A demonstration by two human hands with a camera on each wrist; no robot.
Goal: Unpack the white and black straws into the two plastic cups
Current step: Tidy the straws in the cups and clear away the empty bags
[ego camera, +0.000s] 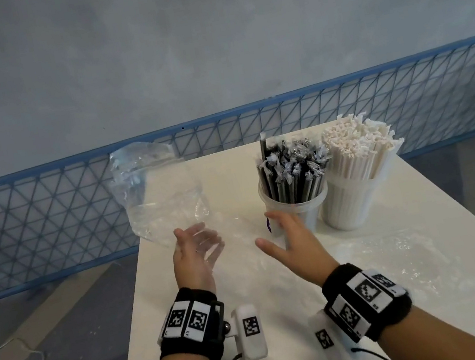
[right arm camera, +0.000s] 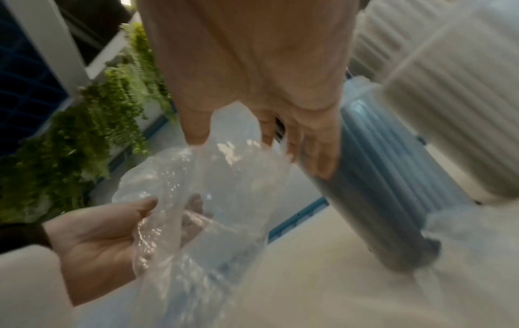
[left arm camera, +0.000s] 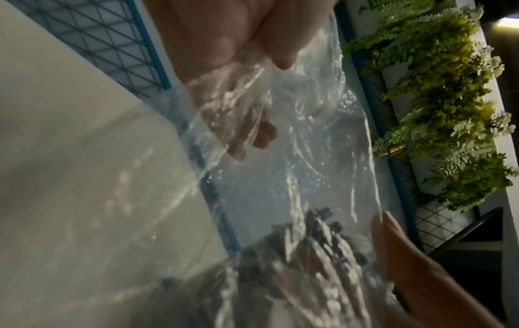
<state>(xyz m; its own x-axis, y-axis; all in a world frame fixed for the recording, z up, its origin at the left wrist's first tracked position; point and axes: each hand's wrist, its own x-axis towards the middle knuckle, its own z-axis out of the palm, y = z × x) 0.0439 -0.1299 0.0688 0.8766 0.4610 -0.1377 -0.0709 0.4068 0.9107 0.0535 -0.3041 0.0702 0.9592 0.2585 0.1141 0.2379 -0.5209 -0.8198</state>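
Black straws point(ego camera: 290, 164) in thin wrappers stand in a clear plastic cup point(ego camera: 294, 204) at the table's far right. Touching it on the right, a second cup point(ego camera: 348, 204) is packed with white straws point(ego camera: 356, 143). My left hand point(ego camera: 199, 240) holds an empty clear plastic bag point(ego camera: 156, 194) upright, with its thumb on one side of the film and its fingers point(left arm camera: 252, 135) behind it. My right hand point(ego camera: 267, 228) hovers open with spread fingers just left of the black-straw cup. Some of the bag's film lies between its thumb and fingers point(right arm camera: 317, 155).
A second crumpled clear bag point(ego camera: 402, 255) lies flat on the white table point(ego camera: 211, 327) near my right wrist. A blue mesh fence point(ego camera: 45, 213) runs behind the table. Cables point(ego camera: 39, 357) lie on the floor to the left. Green plants point(left arm camera: 449, 88) hang beyond the fence.
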